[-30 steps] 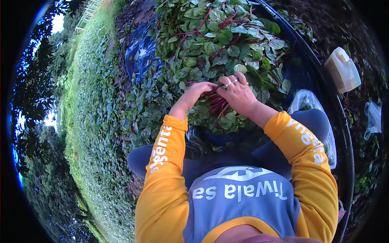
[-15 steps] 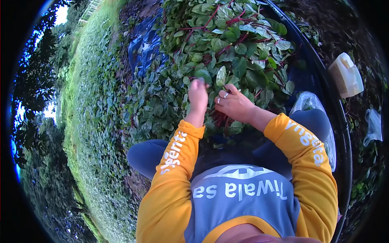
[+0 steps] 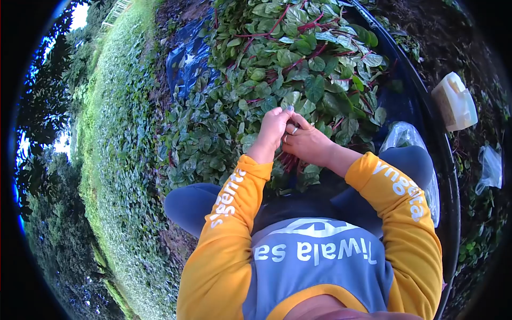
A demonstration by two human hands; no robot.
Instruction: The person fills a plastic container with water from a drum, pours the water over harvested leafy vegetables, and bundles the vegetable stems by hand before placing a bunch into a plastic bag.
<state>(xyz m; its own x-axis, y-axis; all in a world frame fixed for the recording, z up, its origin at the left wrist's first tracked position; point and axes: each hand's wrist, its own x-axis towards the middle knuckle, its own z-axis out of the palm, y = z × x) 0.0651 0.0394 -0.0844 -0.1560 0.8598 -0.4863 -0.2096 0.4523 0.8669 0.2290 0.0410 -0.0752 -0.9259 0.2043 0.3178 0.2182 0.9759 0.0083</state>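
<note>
My right hand (image 3: 314, 143), with rings on its fingers, is closed around a bunch of red-stemmed Malabar spinach (image 3: 289, 162); the cut-looking stems stick out below the palm. My left hand (image 3: 273, 130) has its fingers pinched together and meets the right fingertips above the bunch. What lies between the left fingers is hidden. A large pile of the same leafy red stems (image 3: 298, 58) spreads just beyond both hands.
Dark plastic sheeting with a raised black edge (image 3: 445, 144) curves along the right. Beyond it stand a whitish plastic jug (image 3: 454, 101) and a clear bag (image 3: 489, 168). Another clear bag (image 3: 408, 133) lies by my right knee. Blue plastic (image 3: 189, 66) and green crop rows (image 3: 122, 154) are at left.
My left hand has moved right from the pile, where it had a blurred green leaf, to meet my right hand. The right hand keeps its hold on the bunch.
</note>
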